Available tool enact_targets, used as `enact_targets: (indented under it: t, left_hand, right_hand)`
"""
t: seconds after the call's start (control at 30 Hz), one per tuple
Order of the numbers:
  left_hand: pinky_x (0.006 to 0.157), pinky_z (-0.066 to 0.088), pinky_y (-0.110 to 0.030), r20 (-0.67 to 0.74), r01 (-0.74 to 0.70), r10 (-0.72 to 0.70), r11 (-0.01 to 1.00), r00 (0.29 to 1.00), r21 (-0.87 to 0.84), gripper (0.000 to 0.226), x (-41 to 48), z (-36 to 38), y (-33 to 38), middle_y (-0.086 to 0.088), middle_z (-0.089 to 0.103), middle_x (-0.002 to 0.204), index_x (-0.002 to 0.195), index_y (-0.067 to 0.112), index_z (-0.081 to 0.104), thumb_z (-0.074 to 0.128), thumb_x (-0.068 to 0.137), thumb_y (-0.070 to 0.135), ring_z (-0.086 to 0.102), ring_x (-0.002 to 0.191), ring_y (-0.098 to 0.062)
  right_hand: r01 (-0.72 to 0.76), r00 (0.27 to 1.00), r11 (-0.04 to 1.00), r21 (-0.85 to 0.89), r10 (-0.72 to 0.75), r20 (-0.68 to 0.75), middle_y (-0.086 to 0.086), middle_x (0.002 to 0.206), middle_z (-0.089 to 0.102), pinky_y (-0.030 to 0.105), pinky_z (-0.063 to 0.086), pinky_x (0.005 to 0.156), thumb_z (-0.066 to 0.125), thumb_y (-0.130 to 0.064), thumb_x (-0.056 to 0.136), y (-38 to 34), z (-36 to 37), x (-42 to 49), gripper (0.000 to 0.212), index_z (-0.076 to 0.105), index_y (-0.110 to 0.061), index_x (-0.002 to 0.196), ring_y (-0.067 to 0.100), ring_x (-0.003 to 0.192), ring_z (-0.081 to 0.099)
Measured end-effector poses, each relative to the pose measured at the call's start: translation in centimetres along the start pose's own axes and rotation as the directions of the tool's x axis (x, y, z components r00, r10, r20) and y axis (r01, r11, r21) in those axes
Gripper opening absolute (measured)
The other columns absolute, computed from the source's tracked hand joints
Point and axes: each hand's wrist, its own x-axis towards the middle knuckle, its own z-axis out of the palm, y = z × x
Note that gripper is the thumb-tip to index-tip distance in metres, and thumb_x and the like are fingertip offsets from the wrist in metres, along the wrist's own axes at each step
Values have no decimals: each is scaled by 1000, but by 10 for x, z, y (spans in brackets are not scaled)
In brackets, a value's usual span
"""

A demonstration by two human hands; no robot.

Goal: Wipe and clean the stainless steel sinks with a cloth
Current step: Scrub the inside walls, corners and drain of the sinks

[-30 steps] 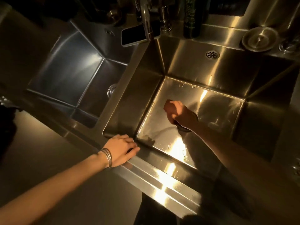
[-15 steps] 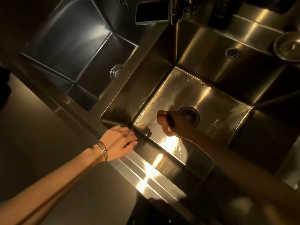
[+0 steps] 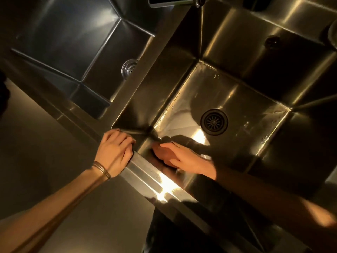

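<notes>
Two stainless steel sinks sit side by side, the left sink [image 3: 73, 39] dark and the right sink [image 3: 237, 99] wet and shiny with a black drain [image 3: 214, 122]. My right hand [image 3: 182, 157] is inside the right sink, fingers straight and flat against the near wall by the near-left corner. No cloth shows under or around it. My left hand [image 3: 114, 152], with thin bracelets on the wrist, rests on the front rim [image 3: 151, 178] at that same corner, fingers bent at the edge.
A steel divider [image 3: 145, 73] separates the sinks. The left sink has a raised drain strainer [image 3: 129, 68]. A phone [image 3: 169, 0] and the faucet tip [image 3: 197, 1] sit at the top edge. An overflow hole [image 3: 271, 41] marks the right sink's back wall.
My right hand moved from the sink floor near the drain to the near wall and flattened out. The view shifted toward the near corner; my left hand stayed on the rim.
</notes>
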Motion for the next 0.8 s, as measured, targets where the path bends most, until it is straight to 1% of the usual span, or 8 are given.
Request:
enact_targets:
  t: [0.1,0.23,0.3,0.4,0.5,0.67,0.73,0.8]
  left_hand:
    - [86,30,-35,23,1,-2,1000,1000,20,41,0,1,-3,-9,66,85,84,10,69,31,85,25,61,82,-29]
    - [87,34,-36,24,11,-11,1000,1000,7,42,0,0,-2,-8,66,85,84,11,69,30,85,27,61,82,-28]
    - [85,33,-36,1,17,-17,1000,1000,-1,42,-1,0,-2,-9,64,85,84,11,68,29,84,27,60,81,-28]
    - [79,30,-35,-45,21,-22,999,999,-29,38,1,0,0,-10,60,86,85,8,64,31,83,28,56,79,-29]
    - [78,30,-33,-79,22,-26,998,997,-54,35,2,0,-1,-11,58,83,82,7,61,33,81,28,54,76,-29]
    - [79,31,-34,-54,-44,44,999,998,0,36,-1,4,-4,-7,60,82,82,10,65,32,83,26,56,75,-27]
    - [80,31,-34,-66,-57,57,998,996,-1,35,0,7,-6,-6,61,84,83,11,65,33,84,26,52,80,-23]
    - [82,31,-36,-64,-57,56,998,996,-12,35,-2,10,-9,-5,61,86,85,12,64,33,85,28,50,82,-22]
  right_hand:
    - [-56,998,997,-46,57,33,9,145,38,32,33,109,48,-4,92,-6,11,56,57,29,-13,145,25,130,42]
    - [-116,982,963,-245,149,119,6,149,32,43,35,107,44,-7,95,13,10,71,56,26,-16,147,31,130,41]
    - [-32,992,956,-292,65,104,4,151,30,44,40,103,47,-6,93,8,9,69,59,26,-17,147,28,130,42]
    - [63,998,964,-260,-59,21,-1,151,29,46,45,96,53,-6,90,-9,14,77,61,29,-18,145,26,126,48]
    - [10,1000,940,-342,-4,20,0,153,24,44,44,98,49,-9,93,-5,21,101,58,26,-15,146,27,129,45]
    - [-85,974,834,-545,184,130,2,156,18,43,37,106,36,-6,98,43,32,109,54,19,-15,149,31,133,39]
    - [-56,975,797,-602,173,138,0,155,19,44,34,109,32,-8,100,54,31,85,53,16,-18,150,32,134,37]
    - [-37,977,775,-631,161,140,1,154,20,42,37,106,36,-7,98,50,27,52,58,15,-20,150,32,131,40]
